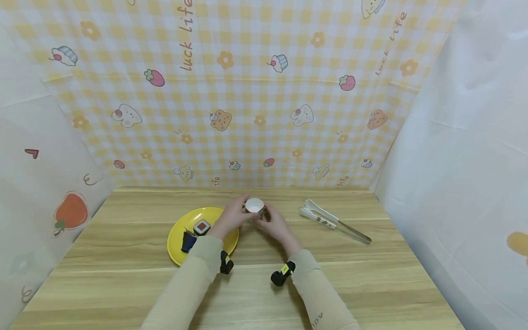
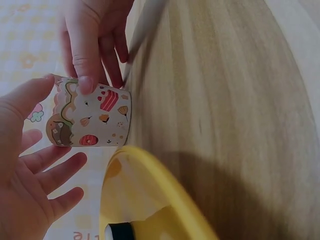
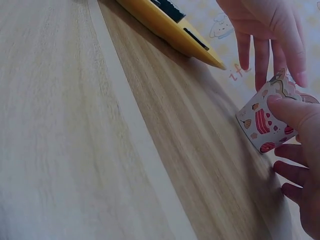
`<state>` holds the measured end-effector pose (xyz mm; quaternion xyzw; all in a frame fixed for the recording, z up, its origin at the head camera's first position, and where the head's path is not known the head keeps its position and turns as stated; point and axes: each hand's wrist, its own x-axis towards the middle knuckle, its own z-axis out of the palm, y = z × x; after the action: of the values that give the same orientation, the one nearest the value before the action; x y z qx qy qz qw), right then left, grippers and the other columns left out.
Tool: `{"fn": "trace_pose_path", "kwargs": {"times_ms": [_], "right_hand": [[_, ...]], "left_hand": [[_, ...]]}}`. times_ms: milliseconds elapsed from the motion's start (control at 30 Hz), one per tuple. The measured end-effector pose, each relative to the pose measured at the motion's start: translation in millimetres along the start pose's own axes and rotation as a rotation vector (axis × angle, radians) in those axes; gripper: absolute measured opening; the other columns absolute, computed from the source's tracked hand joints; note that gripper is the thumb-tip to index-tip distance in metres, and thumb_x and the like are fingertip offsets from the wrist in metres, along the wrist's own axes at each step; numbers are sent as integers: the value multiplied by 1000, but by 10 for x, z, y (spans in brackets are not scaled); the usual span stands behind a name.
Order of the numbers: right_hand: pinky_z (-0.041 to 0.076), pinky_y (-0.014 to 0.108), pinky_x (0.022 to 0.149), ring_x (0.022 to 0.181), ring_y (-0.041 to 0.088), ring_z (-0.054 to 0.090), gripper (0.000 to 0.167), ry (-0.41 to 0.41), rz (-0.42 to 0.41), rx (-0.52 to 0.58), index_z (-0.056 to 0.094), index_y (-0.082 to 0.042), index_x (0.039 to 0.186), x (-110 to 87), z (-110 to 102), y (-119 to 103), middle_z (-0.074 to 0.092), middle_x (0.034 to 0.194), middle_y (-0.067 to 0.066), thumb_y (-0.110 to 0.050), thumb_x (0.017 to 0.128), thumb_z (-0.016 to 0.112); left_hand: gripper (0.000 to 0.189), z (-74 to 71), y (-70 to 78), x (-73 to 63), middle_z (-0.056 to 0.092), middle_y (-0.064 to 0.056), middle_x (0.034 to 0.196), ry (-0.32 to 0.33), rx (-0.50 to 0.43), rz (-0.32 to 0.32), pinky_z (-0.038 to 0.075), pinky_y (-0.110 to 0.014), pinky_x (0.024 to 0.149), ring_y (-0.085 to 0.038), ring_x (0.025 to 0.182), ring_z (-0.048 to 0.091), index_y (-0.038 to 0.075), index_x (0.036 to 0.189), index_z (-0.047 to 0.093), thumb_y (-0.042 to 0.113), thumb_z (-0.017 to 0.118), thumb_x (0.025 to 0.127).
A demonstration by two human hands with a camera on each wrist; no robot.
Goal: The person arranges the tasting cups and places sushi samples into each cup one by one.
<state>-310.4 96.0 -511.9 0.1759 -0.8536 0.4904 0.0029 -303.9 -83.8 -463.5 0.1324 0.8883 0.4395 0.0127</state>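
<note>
A small paper baking cup [image 1: 255,205] with a scalloped rim and printed cakes stands between both hands near the back of the table, its mouth facing up. My left hand [image 1: 232,216] spans the cup's rim from the left, thumb and index finger touching opposite sides. From the right, my right hand [image 1: 277,225] grips the cup, its thumb pressed on the printed wall. Beside the left forearm is a yellow plate [image 1: 175,236], partly hidden by that arm. On it lie a toy-like sushi roll [image 1: 201,227] and a dark blue wrapped piece [image 1: 188,242].
White-tipped tongs [image 1: 326,222] with metal handles lie spread to the right of the hands. A yellow checked cloth [image 1: 247,146] rises behind the wooden table [image 1: 371,275], and white cloth [image 1: 453,160] hangs along both sides.
</note>
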Motion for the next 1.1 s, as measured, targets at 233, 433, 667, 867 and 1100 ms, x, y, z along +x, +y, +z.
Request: {"fn": "trace_pose_path", "kwargs": {"times_ms": [233, 433, 667, 867, 1100], "right_hand": [[33, 44, 106, 128, 31, 44, 64, -1, 14, 13, 43, -1, 141, 4, 12, 3, 50, 136, 17, -25, 88, 71], [35, 45, 105, 126, 32, 45, 61, 10, 24, 17, 45, -1, 140, 2, 22, -10, 52, 134, 17, -22, 89, 71], [34, 46, 105, 127, 30, 45, 58, 24, 24, -2, 47, -1, 138, 16, 39, 20, 54, 133, 16, -22, 89, 70], [35, 46, 105, 125, 32, 47, 55, 43, 4, 10, 50, 1, 135, -2, 40, 45, 54, 132, 18, -17, 88, 71], [37, 46, 103, 123, 32, 48, 55, 31, 28, 12, 49, 0, 136, -35, 24, 44, 54, 133, 17, -19, 89, 71]], "left_hand": [[74, 41, -36, 2, 44, -19, 142, 1, -26, -12, 30, -51, 106, -35, 130, 40, -1, 143, 39, 25, 76, 84], [69, 86, -58, 31, 48, -17, 138, 3, -21, -2, 33, -48, 105, -32, 127, 44, 1, 141, 43, 24, 75, 85], [65, 110, -63, 38, 51, -18, 135, 12, -15, 18, 37, -47, 102, -32, 123, 48, -1, 139, 45, 20, 74, 85], [66, 127, -71, 34, 50, -17, 137, 6, -15, 25, 36, -47, 103, -32, 125, 46, 0, 140, 45, 22, 75, 85], [67, 121, -47, -2, 48, -15, 140, 1, -13, 8, 35, -47, 104, -31, 127, 44, 3, 141, 45, 24, 75, 85]]}}
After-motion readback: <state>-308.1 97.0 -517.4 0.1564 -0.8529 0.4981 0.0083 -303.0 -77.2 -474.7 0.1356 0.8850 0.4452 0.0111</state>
